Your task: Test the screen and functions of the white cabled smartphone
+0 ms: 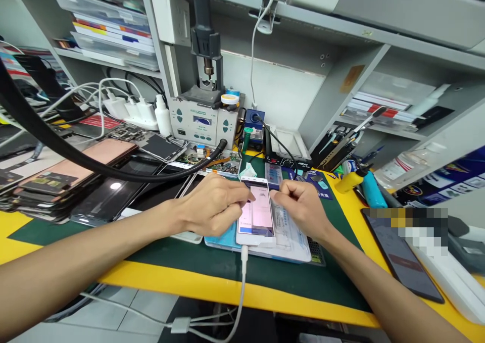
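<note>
A white smartphone (270, 239) with a lit pinkish screen lies in front of me, a white charging cable (244, 259) plugged into its lower edge. My left hand (215, 204) reaches over it from the left, index finger extended onto the screen and the other fingers curled with nothing visible in them. At the phone's right edge is my right hand (301, 206), closed, with the thumb close to the casing. Whatever its curled fingers may hold is hidden. Beneath the phone lies a pale, blue-edged pad (291, 247) on the green mat (170, 257).
Stacked phone parts (76, 174) fill the left, with a thick black hose (125, 174) arching over them. A soldering station (200, 120) stands behind. On the right are a yellow bottle (348, 181), a blue bottle (373, 189) and a dark tablet-like panel (401, 262).
</note>
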Demonstrator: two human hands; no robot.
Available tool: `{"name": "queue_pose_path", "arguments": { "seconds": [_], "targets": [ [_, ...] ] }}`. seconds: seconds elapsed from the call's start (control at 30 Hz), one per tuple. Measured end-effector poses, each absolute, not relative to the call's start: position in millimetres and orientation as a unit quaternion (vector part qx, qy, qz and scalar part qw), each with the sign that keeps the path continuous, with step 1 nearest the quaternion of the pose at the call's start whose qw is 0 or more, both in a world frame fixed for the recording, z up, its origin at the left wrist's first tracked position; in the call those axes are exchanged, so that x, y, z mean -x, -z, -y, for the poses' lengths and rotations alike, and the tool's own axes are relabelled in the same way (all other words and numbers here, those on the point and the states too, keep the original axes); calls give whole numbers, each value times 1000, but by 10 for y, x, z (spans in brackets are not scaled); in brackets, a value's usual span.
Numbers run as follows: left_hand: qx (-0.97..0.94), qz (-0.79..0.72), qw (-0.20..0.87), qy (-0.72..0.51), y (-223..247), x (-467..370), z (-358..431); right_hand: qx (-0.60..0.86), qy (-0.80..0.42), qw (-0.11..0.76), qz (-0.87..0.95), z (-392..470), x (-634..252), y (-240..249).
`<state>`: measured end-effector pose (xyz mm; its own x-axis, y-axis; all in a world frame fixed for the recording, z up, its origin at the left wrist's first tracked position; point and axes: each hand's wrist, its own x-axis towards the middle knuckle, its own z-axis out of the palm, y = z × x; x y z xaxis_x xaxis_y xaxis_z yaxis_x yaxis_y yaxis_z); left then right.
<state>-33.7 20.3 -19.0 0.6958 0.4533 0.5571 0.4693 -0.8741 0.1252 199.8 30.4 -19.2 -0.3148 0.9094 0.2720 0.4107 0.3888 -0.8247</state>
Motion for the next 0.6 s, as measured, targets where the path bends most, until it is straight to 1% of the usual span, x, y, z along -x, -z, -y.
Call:
{"name": "queue_pose_path", "arguments": {
  "seconds": [0.07,0.13,0.37,0.6],
  "targets": [
    [919,249,-21,304,212,334,-215,448,-332,379,739,-302,-1994,188],
    [916,251,-32,312,228,332,-222,449,-333,380,737,-300,-1991,181],
    [906,251,-32,339,237,322,-222,448,-328,383,738,-303,-1989,181],
    [892,182,-44,411,218,305,-163,448,-324,386,738,-301,-1996,198]
  ]
}}
